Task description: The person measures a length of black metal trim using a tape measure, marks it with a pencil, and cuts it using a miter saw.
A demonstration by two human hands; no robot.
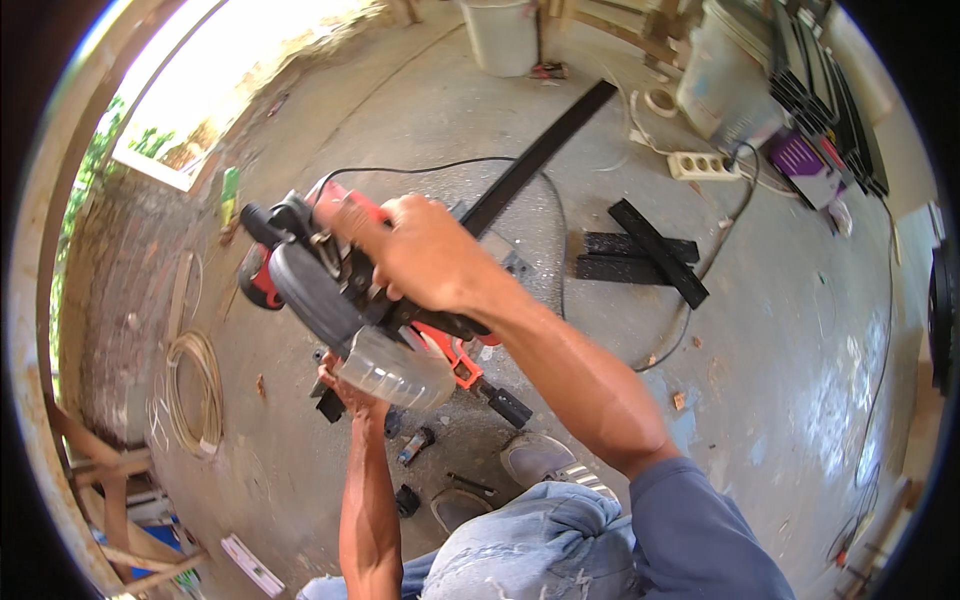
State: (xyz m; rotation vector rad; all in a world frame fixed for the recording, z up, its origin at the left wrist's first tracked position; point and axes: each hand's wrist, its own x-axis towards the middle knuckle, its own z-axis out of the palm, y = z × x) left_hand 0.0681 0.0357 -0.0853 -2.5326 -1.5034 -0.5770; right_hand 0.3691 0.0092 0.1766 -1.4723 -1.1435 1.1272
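Note:
My right hand (425, 250) is wrapped round the red and black handle of a miter saw (315, 290). A clear plastic guard (400, 370) hangs below the saw's dark round head. My left hand (350, 385) is low beside the saw, partly behind that guard; its fingers look bent, but what they grip is hidden. Next to them a short black end (330, 405) sticks out. A long black bar (540, 155) runs from the saw toward the far right. An orange-red part (455, 358) of the saw shows under my right forearm.
Several cut black bars (650, 255) lie crossed on the floor to the right. A power strip (703, 166) and its cable lie farther back. Buckets (503, 38) stand at the back. A coiled hose (193, 390) lies left, and small tools (415, 446) lie near my shoes.

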